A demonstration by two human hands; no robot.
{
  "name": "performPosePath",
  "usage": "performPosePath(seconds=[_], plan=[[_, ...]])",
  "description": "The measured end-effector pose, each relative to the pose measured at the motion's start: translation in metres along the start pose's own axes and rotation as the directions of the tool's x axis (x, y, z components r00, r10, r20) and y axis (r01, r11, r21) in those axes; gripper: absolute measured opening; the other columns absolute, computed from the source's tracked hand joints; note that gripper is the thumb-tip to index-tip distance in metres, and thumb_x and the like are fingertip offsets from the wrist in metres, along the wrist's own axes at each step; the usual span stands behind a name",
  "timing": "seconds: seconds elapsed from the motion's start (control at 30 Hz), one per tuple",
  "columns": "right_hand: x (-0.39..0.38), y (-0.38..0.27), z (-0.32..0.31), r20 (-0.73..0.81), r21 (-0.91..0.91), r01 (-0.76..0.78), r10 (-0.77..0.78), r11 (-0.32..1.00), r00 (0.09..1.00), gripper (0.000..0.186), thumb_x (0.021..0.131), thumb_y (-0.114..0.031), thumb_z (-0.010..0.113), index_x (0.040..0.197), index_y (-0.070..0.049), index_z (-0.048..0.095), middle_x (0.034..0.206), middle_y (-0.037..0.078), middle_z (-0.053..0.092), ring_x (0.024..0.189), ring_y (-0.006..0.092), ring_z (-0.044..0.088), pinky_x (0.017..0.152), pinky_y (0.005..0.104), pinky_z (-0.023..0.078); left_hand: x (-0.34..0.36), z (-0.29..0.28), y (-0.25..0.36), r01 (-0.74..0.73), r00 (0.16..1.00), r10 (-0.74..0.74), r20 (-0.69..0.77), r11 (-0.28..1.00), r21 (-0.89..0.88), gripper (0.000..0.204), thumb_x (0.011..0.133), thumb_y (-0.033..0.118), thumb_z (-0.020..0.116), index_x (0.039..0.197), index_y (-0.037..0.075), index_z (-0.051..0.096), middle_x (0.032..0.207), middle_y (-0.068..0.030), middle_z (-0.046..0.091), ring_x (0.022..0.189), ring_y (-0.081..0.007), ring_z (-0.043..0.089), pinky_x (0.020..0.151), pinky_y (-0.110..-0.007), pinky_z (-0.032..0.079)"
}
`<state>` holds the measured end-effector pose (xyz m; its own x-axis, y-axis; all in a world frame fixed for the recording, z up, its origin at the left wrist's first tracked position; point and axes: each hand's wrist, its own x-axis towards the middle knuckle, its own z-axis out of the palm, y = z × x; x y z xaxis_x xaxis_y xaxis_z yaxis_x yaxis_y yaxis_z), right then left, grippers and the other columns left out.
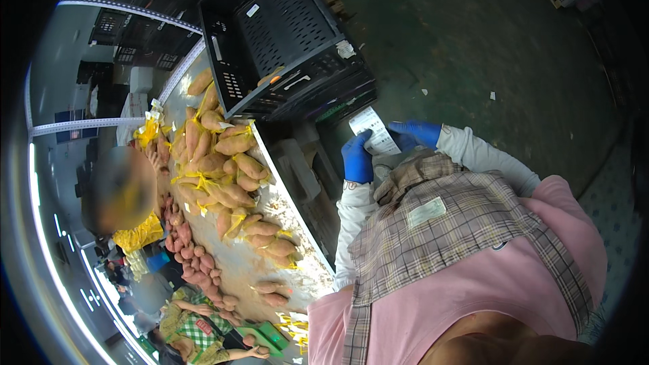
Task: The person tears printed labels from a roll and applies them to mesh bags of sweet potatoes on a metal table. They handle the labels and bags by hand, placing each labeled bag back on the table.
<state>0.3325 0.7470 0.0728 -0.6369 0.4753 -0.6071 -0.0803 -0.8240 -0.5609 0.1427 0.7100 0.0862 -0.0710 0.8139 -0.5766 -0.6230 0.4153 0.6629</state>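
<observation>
Both my hands wear blue gloves and are in front of my plaid apron. A strip of white printed labels is between them. My left hand pinches the strip along its left edge, thumb on top. My right hand is at the strip's other edge, its fingers pressed together against it; the tips are partly hidden. To the left, a table bears yellow net bags of sweet potatoes and a heap of loose reddish ones.
A black plastic crate is tilted beyond the table, stacked on another crate. Across the table are co-workers, one in a green checked apron near a green scale. Scraps of paper lie on the dark floor.
</observation>
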Motion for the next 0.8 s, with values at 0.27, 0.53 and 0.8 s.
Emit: performPosePath(seconds=[0.27, 0.53, 0.8], plan=[[-0.002, 0.009, 0.014, 0.027, -0.534, 0.169, -0.183, 0.828, 0.983, 0.036, 0.076, -0.024, 0.069, 0.106, -0.004, 0.065, 0.088, 0.008, 0.067, 0.073, 0.0116, 0.061, 0.067, 0.0239, 0.049, 0.013, -0.005, 0.004, 0.003, 0.999, -0.004, -0.042, 1.0, -0.022, 0.021, 0.079, 0.008, 0.06, 0.092, -0.009, 0.063, 0.086, -0.0143, 0.066, 0.073, -0.0211, 0.064, 0.069, -0.028, 0.051], [0.017, 0.029, 0.009, -0.037, -0.349, 0.196, -0.222, 0.916, 0.974, 0.031, 0.073, -0.013, 0.067, 0.101, 0.001, 0.066, 0.093, 0.01, 0.067, 0.079, 0.0144, 0.063, 0.073, 0.0268, 0.049, 0.021, -0.008, -0.008, 0.208, 0.947, -0.146, 0.288, 0.958, -0.199, 0.044, 0.087, 0.027, 0.052, 0.114, -0.007, 0.052, 0.103, -0.0204, 0.062, 0.091, -0.0278, 0.062, 0.082, -0.036, 0.05], [0.029, -0.003, -0.03, -0.21, -0.211, 0.238, -0.282, 0.948, 0.936, 0.03, 0.078, -0.01, 0.061, 0.106, 0.001, 0.062, 0.095, 0.01, 0.066, 0.083, 0.0173, 0.064, 0.073, 0.0269, 0.051, -0.014, -0.01, -0.034, 0.424, 0.8, -0.378, 0.466, 0.906, 0.007, 0.066, 0.09, 0.048, 0.044, 0.131, -0.004, 0.038, 0.124, -0.0193, 0.051, 0.111, -0.0302, 0.053, 0.094, -0.041, 0.042]])
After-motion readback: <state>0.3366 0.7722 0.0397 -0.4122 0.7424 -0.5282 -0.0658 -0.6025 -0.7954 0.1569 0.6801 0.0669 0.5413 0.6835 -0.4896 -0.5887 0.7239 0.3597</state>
